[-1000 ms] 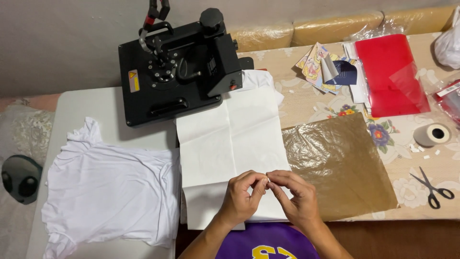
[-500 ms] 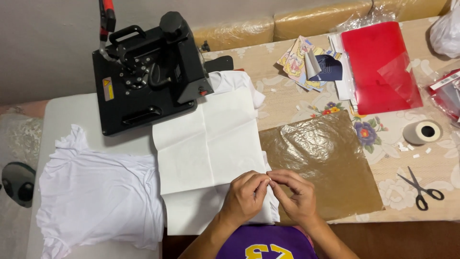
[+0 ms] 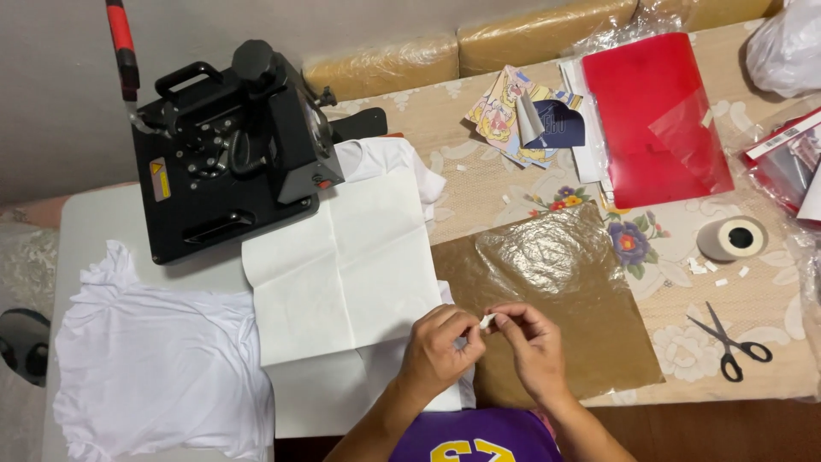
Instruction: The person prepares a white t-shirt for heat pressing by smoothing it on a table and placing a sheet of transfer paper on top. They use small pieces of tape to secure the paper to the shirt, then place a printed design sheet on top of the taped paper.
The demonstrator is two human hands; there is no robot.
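Left hand (image 3: 438, 351) and right hand (image 3: 534, 346), fingers pinched shut on a small white tape scrap (image 3: 487, 321) at the near tabletop edge, above the creased white paper sheet (image 3: 342, 265) and brown glossy sheet (image 3: 547, 291); judgement: peel slowly, keeping the scrap flat.

Matt white paper (image 3: 342, 265) beside glossy, crinkled brown sheet (image 3: 556, 291).

White scrap (image 3: 487, 321) mostly hidden between fingers, plastic bag (image 3: 788, 43) cut off at right edge
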